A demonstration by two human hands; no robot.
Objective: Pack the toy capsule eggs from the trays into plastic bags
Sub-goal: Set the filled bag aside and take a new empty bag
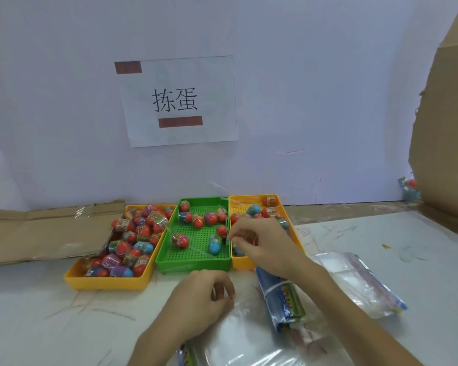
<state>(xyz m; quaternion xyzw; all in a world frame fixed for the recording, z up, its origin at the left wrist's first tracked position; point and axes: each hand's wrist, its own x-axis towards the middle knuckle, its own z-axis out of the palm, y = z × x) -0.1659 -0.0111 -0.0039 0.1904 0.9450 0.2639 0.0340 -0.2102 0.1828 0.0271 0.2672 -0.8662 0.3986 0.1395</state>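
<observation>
- Head view: three trays sit in a row at mid-table. The left tray (103, 282) is heaped with eggs (132, 241), the green tray (193, 265) holds a thin scatter, and the right tray (241, 263) is part filled.
- Progress looks early. Most eggs lie in the trays. What looks like one filled packet (409, 188) sits far right, by the cardboard (447, 128).
- The bag (249, 339) lies flat at the near edge and looks empty. A banded bundle (280, 294) lies just right of it, with loose bags (360, 281) further right.
- The right hand (259, 241) is over the seam between the green and right trays. Its fingers are bent, thumb and forefinger tips together. Egg or film in the pinch: cannot tell.
- The left hand (201, 294) is near, at the bag's far edge. Its fingers are curled and seem to pinch the film.
</observation>
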